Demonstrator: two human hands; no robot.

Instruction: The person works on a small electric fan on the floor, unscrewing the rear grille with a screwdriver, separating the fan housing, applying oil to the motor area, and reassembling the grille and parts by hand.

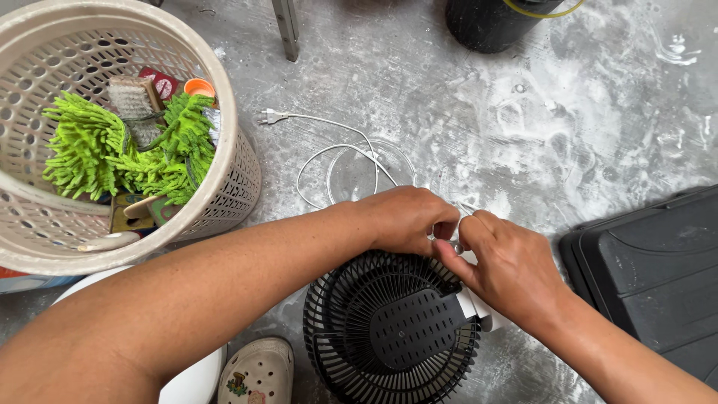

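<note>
1. Head view: the left hand (pixel 404 218) and the right hand (pixel 508 269) meet just above centre, at the top edge of a black fan (pixel 389 329) lying on the grey floor (pixel 523 120).
2. Left hand: fingers curled in narrow, tips pinched at something small and white at the fan's 1 o'clock rim. What it grips is too hidden to tell.
3. Right hand: fingers bent and close together, tips touching the left hand's at that same spot. Whether they clamp anything cannot be told.
4. The fan's round grille faces up, with a black vented plate at its middle. A white part shows under the right hand at the fan's 3 o'clock.
5. A white cord (pixel 336 161) loops on the floor at the hands' 11 o'clock, ending in a plug (pixel 268 116).
6. A beige basket (pixel 232 172) stands at 10 o'clock, holding green mop heads (pixel 97 150) and a brush (pixel 131 97).
7. A black case (pixel 651 277) lies at 3 o'clock, a black bucket (pixel 493 22) at 12 o'clock.
8. A pale clog (pixel 258 374) sits at the fan's 8 o'clock, just beside it.
</note>
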